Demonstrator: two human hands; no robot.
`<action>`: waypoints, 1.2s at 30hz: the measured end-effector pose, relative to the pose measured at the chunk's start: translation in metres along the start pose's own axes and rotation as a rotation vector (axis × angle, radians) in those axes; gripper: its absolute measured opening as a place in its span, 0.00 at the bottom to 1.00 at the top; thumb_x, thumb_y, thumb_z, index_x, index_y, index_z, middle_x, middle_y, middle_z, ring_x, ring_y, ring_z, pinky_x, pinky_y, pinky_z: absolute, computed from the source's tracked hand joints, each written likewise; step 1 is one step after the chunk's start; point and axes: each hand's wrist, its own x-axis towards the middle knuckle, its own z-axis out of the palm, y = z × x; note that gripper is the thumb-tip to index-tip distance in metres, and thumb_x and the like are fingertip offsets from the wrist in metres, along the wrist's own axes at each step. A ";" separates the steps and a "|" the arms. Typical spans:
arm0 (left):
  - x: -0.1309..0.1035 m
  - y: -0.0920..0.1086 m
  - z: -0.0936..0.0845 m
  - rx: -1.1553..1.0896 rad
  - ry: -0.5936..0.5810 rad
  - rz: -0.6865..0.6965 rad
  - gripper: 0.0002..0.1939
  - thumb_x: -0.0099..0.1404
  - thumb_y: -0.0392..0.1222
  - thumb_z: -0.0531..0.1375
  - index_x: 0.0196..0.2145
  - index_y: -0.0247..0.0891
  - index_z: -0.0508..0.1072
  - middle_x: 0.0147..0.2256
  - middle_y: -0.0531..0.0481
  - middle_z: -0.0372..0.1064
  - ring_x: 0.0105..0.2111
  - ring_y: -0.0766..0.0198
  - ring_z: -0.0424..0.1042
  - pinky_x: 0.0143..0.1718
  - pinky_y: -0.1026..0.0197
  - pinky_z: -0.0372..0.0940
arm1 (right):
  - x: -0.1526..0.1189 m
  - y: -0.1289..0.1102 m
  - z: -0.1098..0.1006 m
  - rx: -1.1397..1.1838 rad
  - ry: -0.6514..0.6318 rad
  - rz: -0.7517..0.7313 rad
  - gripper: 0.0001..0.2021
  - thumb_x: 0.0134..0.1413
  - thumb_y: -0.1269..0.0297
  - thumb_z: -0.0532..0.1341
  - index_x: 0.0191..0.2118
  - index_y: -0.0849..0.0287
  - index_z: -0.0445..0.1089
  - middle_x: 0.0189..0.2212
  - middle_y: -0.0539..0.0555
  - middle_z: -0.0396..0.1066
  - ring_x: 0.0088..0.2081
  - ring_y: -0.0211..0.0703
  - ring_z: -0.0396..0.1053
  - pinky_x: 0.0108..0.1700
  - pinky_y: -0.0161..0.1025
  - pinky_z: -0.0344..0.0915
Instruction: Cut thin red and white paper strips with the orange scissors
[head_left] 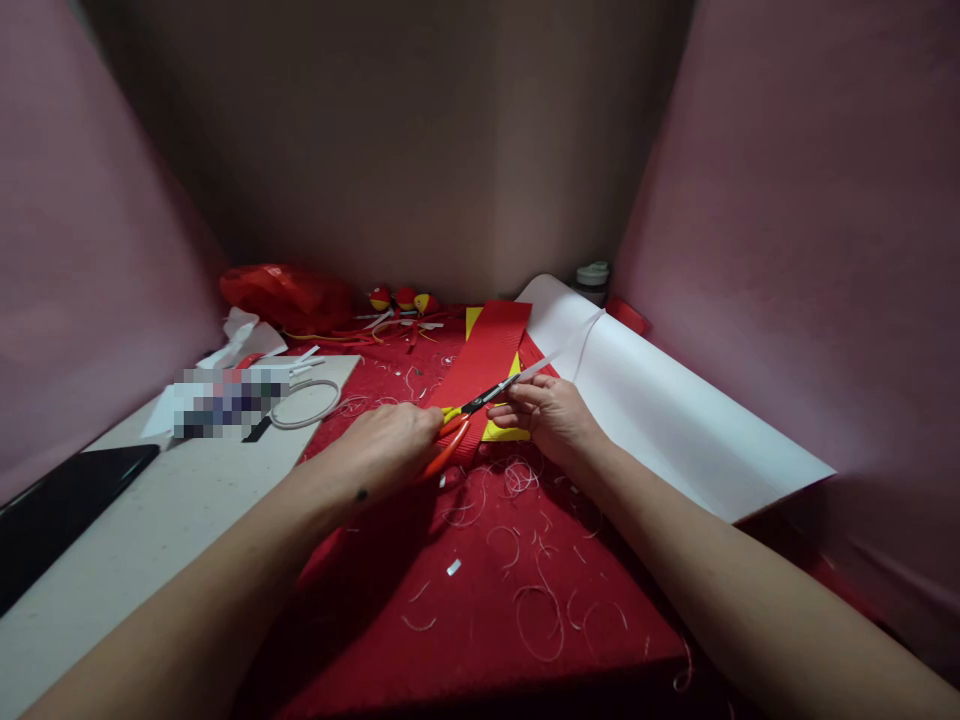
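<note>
**Cutting a thin white strip with scissors, over the red work surface**

Largest first: red cloth [480, 600] covers the middle of the table, littered with thin white curled offcuts [536, 610]. White paper roll [675, 410] lies along the right side, partly unrolled. Pale board [150, 520] on the left, dark flat slab [60, 510] at its edge. Red corrugated sheet [484, 360] runs up the centre with a yellow piece [504, 430] under it.

Step in hand, as I read it: mid-cut. Left hand [390, 440] is closed round the orange handles of the scissors [465, 415], fingers curled in; blades look slightly parted, pointing up-right. Right hand [547, 410] pinches the white strip [559, 355] between thumb and fingertips, just past the blade tips, strip running off toward the roll.

Next move calls for keeping the strip taut and square to the blades; it's narrow, easy to skew.

In the way: right fingertips sit very near the blades. Red bag [281, 295], small red-yellow balls [401, 298], a jar [592, 280] and a white ring [304, 405] are well apart.
</note>
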 end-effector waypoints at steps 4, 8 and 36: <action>0.000 0.000 -0.004 -0.186 0.152 -0.046 0.12 0.62 0.47 0.48 0.32 0.40 0.67 0.23 0.48 0.66 0.21 0.63 0.63 0.22 0.62 0.49 | -0.002 -0.001 0.000 -0.006 -0.021 -0.003 0.03 0.41 0.71 0.62 0.26 0.63 0.66 0.24 0.57 0.73 0.24 0.41 0.72 0.29 0.38 0.70; 0.001 0.000 -0.003 -0.441 0.452 -0.149 0.10 0.61 0.44 0.49 0.36 0.39 0.67 0.24 0.51 0.66 0.23 0.66 0.62 0.25 0.62 0.53 | -0.005 -0.004 0.003 -0.026 -0.028 -0.004 0.04 0.42 0.69 0.62 0.26 0.63 0.66 0.26 0.57 0.73 0.25 0.41 0.72 0.29 0.38 0.70; 0.009 0.002 0.005 -0.765 0.502 -0.033 0.06 0.57 0.41 0.55 0.30 0.38 0.68 0.23 0.54 0.64 0.23 0.68 0.61 0.24 0.66 0.56 | -0.005 -0.017 0.014 -1.807 -0.131 -0.928 0.10 0.56 0.72 0.53 0.31 0.59 0.71 0.31 0.56 0.68 0.33 0.43 0.62 0.26 0.38 0.55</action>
